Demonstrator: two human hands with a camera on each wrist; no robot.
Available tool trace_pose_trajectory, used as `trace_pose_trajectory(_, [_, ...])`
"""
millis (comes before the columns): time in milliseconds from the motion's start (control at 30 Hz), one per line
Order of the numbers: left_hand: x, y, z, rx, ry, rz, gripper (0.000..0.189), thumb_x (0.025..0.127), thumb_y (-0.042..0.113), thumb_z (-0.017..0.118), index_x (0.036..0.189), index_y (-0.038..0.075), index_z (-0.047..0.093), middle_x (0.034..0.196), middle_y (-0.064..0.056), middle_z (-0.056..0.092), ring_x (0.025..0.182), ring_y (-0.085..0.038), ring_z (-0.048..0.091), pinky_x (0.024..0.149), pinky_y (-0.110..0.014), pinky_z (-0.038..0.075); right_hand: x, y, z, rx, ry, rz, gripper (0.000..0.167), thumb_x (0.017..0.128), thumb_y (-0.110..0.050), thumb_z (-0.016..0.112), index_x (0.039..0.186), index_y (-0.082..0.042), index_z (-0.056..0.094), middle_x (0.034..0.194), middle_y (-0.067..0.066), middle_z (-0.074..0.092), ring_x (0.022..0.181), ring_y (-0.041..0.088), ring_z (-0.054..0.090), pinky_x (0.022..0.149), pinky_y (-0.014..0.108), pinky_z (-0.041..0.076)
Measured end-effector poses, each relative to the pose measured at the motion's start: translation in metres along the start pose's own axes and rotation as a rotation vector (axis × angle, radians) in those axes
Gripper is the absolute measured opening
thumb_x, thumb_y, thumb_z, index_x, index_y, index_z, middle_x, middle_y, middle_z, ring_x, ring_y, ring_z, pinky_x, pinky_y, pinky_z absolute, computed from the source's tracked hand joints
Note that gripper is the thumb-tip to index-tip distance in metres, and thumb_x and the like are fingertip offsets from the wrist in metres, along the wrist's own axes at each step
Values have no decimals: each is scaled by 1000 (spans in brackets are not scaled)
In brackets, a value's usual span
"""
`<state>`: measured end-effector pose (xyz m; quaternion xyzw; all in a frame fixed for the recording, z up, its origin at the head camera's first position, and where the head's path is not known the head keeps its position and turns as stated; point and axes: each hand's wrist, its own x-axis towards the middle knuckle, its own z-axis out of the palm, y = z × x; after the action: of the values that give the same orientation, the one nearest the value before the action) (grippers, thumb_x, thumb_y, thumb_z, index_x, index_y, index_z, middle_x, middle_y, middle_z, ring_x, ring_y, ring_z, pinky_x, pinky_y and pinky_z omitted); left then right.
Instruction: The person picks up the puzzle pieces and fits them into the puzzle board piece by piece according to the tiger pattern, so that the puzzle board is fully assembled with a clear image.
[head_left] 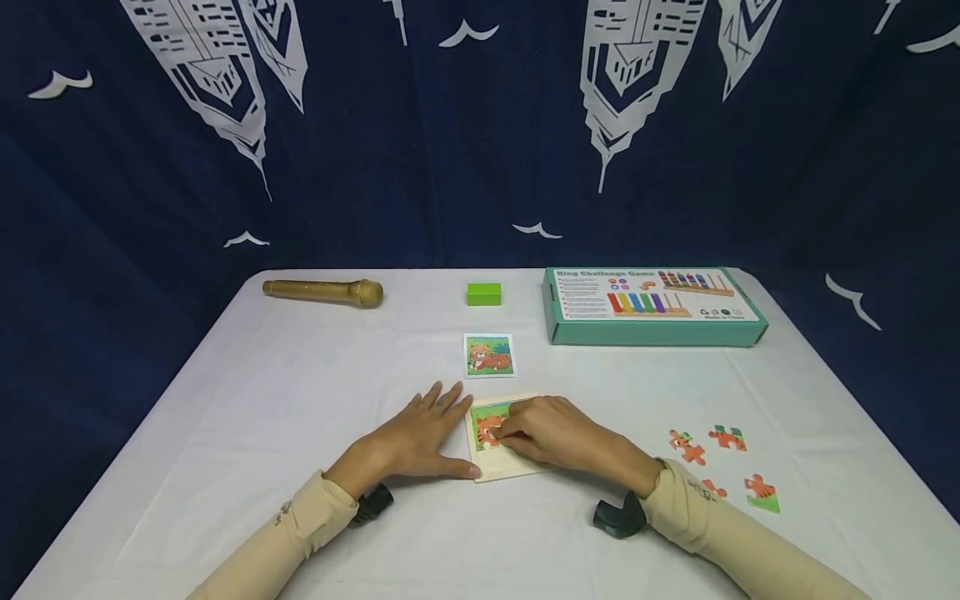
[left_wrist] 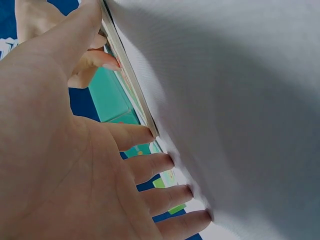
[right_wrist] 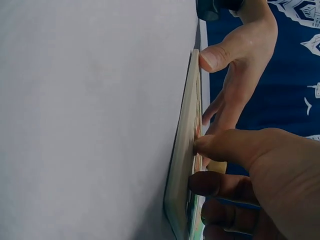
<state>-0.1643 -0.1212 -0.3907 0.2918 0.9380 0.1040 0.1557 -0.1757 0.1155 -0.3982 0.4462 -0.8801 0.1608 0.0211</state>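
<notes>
A wooden puzzle board (head_left: 517, 472) lies on the table, with tiger-picture pieces (head_left: 486, 421) in its upper left part. My left hand (head_left: 423, 433) spreads beside it, thumb and index finger touching its left edge; the other fingertips rest on the cloth in the left wrist view. Over the board, my right hand (head_left: 558, 433) has curled fingers, with thumb and index finger pinching a puzzle piece low against the board. That piece is mostly hidden by the fingers. The right wrist view shows the right thumb (right_wrist: 225, 146) and fingers at the board's face (right_wrist: 182, 165).
Several loose puzzle pieces (head_left: 762, 493) lie to the right, one partly behind the right sleeve. Beyond the board is a tiger picture card (head_left: 490, 357), then a green block (head_left: 483, 294). A gold microphone-shaped object (head_left: 322, 292) lies far left; a teal game box (head_left: 652, 333) sits far right.
</notes>
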Motion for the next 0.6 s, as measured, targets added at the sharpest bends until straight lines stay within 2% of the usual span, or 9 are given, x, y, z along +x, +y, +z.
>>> trace_pose_trajectory(367, [1,-2,1,2,5,-1,103,81,72,55,153,7,22,160,-11,13,146,-37,8,115,-54,16,-6,-1,-4,-57,-70,55,23,92,-23,63,111,-21,74,75,-9,56,53,1,36,46,20,31])
trace_pose_trajectory(600, [1,-3,2,5,9,-4,103,81,72,55,153,7,22,160,-11,13,146,-36,9,115,-55,17,-6,-1,-5,-64,-66,64,26,93,-24,62,118,-23,71,76,-7,56,52,3,36,48,20,33])
